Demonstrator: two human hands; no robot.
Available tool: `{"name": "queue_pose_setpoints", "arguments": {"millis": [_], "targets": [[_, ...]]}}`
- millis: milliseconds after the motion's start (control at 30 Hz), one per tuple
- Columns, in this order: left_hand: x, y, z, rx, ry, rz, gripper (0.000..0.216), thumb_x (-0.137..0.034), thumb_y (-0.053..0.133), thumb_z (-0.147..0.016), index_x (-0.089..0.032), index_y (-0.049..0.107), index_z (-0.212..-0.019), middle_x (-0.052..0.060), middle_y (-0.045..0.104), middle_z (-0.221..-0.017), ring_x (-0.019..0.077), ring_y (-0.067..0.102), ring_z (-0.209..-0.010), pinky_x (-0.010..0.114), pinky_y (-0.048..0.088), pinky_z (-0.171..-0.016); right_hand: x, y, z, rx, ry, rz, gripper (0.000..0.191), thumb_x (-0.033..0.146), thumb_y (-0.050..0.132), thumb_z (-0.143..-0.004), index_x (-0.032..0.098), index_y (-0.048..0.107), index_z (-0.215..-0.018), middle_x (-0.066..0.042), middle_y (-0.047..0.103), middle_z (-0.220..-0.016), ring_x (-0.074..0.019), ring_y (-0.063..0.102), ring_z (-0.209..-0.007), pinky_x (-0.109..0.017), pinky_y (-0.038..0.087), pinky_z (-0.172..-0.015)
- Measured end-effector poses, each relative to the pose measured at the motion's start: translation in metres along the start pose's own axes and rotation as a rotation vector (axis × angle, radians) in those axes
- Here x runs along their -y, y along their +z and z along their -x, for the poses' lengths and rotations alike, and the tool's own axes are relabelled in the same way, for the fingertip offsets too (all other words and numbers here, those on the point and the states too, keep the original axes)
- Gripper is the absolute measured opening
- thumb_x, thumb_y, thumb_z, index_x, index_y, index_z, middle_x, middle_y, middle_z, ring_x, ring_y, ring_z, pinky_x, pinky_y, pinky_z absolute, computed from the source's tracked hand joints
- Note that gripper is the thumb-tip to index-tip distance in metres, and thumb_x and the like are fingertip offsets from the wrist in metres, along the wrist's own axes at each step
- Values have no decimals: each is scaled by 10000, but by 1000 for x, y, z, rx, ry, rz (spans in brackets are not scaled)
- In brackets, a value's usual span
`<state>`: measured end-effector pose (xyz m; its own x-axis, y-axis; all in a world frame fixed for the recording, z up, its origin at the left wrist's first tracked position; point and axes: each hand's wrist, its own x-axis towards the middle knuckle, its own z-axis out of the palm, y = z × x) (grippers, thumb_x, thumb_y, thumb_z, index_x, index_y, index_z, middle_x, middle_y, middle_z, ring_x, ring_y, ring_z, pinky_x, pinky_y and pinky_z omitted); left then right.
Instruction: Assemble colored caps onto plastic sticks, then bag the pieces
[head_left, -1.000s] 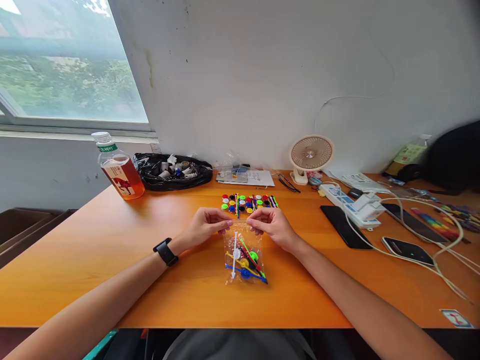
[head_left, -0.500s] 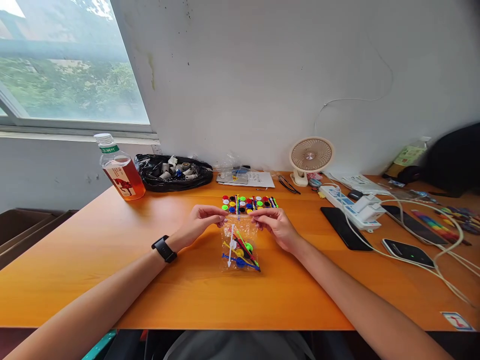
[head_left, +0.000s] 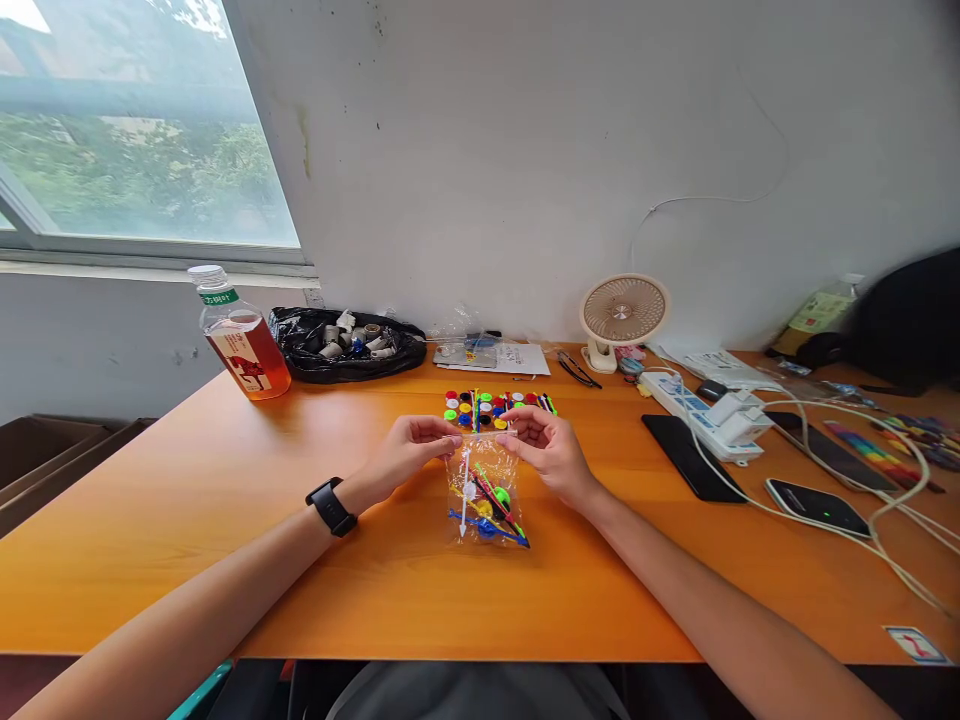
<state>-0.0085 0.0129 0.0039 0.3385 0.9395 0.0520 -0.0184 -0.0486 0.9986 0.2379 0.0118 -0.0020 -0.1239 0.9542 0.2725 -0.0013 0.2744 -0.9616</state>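
Observation:
A small clear plastic bag (head_left: 486, 495) holding several coloured sticks and discs lies on the orange table (head_left: 187, 520) in front of me. My left hand (head_left: 411, 450) pinches the bag's top left corner. My right hand (head_left: 546, 448) pinches the top edge on the right side. Both hands have fingers closed on the bag's mouth. Just behind the bag lies a cluster of loose coloured discs and sticks (head_left: 495, 406). A black watch (head_left: 330, 506) sits on my left wrist.
A bottle of amber drink (head_left: 238, 338) and a black bag of small parts (head_left: 346, 343) stand at the back left. A small fan (head_left: 622, 318), power strip (head_left: 709, 412), cables and several phones (head_left: 816, 503) fill the right side. Papers (head_left: 495, 356) lie by the wall.
The bag has shifted slightly away from me and its mouth has narrowed. My right hand's fingers have moved inward along the top edge toward my left hand.

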Motion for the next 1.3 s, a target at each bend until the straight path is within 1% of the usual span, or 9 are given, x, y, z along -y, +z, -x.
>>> {"name": "queue_pose_setpoints", "arguments": {"millis": [200, 300, 433, 600, 800, 933, 1067, 1200, 1300], "targets": [[2, 3, 1, 27, -48, 95, 383, -427, 924, -773, -135, 811, -994, 79, 791, -898, 161, 707, -769, 275, 573, -768, -1, 4, 3, 52, -17, 76, 325, 482, 882, -771, 194, 766, -866, -39, 725, -803, -161, 634, -704, -290, 527, -674], [3, 3, 1, 48, -8, 48, 385, -451, 900, -804, -119, 830, -987, 90, 791, -834, 160, 695, -719, 269, 573, -719, -1, 6, 5, 62, -14, 66, 303, 470, 867, -791, 199, 758, -875, -44, 734, -838, -168, 647, -733, -294, 534, -695], [5, 3, 2, 68, 73, 11, 380, -462, 898, -803, -120, 837, -955, 91, 789, -809, 165, 689, -687, 279, 576, -684, 0, 13, 8, 130, 37, 46, 343, 457, 886, -771, 206, 770, -974, -49, 748, -902, -173, 667, -781, -291, 546, -714], [6, 2, 2, 147, 113, -58, 367, -469, 872, -832, -121, 825, -934, 84, 784, -811, 147, 674, -668, 253, 553, -649, 0, 20, 9, 189, 119, 63, 369, 522, 870, -777, 170, 786, -852, -34, 707, -737, -129, 600, -616, -263, 501, -582], [10, -8, -6, 121, 130, -79, 392, -471, 883, -817, -116, 718, -796, 42, 729, -713, 114, 632, -601, 217, 508, -584, -3, 4, 2, 155, 135, 56, 393, 531, 876, -763, 159, 773, -839, -32, 702, -663, -126, 590, -544, -254, 478, -519], [11, -15, -8, 125, 106, -31, 356, -425, 898, -805, -119, 737, -892, 53, 756, -799, 132, 680, -696, 240, 558, -688, -6, -4, -2, 140, 115, -14, 309, 443, 891, -747, 177, 810, -884, -37, 731, -704, -142, 618, -602, -274, 516, -583], [12, -18, -7, 75, 104, 3, 297, -387, 886, -810, -135, 760, -905, 65, 777, -851, 161, 712, -780, 265, 574, -764, -10, -5, -2, 81, 94, -63, 182, 348, 854, -742, 207, 858, -857, -53, 769, -771, -142, 606, -635, -276, 495, -603], [15, -17, -6, 17, 79, 43, 231, -357, 844, -833, -146, 804, -919, 88, 799, -913, 195, 735, -857, 291, 579, -829, -9, -4, 0, 73, 31, -9, 146, 317, 781, -795, 237, 874, -874, -64, 784, -865, -168, 632, -738, -288, 495, -649], [14, -14, -4, 7, 66, 55, 235, -356, 846, -832, -141, 819, -923, 93, 802, -910, 193, 731, -830, 287, 575, -815, -5, -4, 2, 87, -50, 73, 147, 309, 749, -828, 240, 870, -877, -65, 766, -866, -190, 647, -790, -306, 508, -686]]}}
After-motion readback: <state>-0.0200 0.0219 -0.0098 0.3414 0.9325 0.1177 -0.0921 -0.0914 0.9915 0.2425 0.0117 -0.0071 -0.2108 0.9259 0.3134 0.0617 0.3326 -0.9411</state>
